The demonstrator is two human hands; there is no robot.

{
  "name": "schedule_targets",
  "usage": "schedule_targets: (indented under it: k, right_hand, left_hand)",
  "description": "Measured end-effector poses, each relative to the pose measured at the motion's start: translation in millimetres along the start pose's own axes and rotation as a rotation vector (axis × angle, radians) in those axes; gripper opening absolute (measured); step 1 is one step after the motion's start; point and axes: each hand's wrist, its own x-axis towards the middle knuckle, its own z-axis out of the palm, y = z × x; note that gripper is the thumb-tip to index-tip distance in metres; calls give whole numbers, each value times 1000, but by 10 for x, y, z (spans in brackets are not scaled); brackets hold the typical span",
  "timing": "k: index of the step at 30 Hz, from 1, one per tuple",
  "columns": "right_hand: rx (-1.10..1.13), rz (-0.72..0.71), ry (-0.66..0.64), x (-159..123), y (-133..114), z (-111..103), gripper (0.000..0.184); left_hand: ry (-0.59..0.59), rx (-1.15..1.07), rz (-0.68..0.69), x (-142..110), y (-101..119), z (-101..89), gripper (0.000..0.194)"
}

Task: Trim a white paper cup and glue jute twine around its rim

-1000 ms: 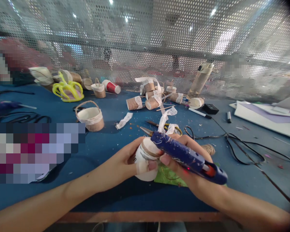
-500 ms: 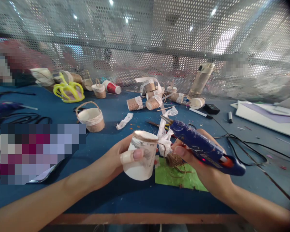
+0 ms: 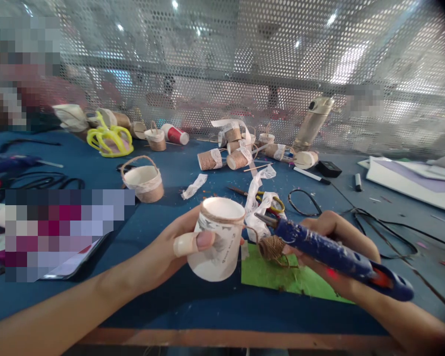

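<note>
A white paper cup (image 3: 219, 252) with grey print is upright in my left hand (image 3: 185, 240), whose thumb has a bandage around it. Jute twine (image 3: 222, 219) circles the cup just below its rim, and a strand runs off to the right. That strand leads toward a ball of twine (image 3: 271, 247) on a green sheet (image 3: 261, 272). My right hand (image 3: 330, 242) is closed around a blue hot glue gun (image 3: 330, 254), its metal nozzle pointing left toward the cup but apart from it. White lace (image 3: 257, 227) and scissors (image 3: 278, 203) lie just behind.
A twine-wrapped basket with a handle (image 3: 146, 184) stands left of the cup. Several wrapped cups (image 3: 209, 159) lie farther back, near a perforated metal screen (image 3: 193, 74). Black cable (image 3: 374, 232) loops at right, beside white boards (image 3: 411, 183). A blurred-out item (image 3: 70, 232) lies at left.
The glue gun and my right hand have moved right and down, away from the cup. My left hand has tilted the cup a little, and more of the scissors shows.
</note>
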Motion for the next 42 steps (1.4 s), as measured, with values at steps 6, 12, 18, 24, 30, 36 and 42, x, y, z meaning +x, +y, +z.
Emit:
schedule_targets:
  k: [6,12,18,24,30,36,42]
  right_hand:
    - [-37,-33,-34,15,-53,1,15]
    - [-28,-40,6,0,-25,50,23]
    - [-56,-24,-16,-45,-2,48,25]
    - [-112,-52,9,-41,-56,78,27]
    - [-127,-53,22,-87,-1,70,25]
    - [-145,-64,37,-75,-10,69,28]
    - [-196,-93,16,-64,-62,77,24]
  left_hand:
    - [0,28,9,-13,-11,-18,48]
    - [-6,64,-11,-30,2,-1,50]
    - [-18,116,-4,-37,1,-7,51]
    - [-8,172,36,-40,-42,-45,46]
    - [-20,166,58,-46,-55,-54,44]
    - [9,184,52,-55,-20,-17,42]
    - [27,233,64,-50,-48,1,46]
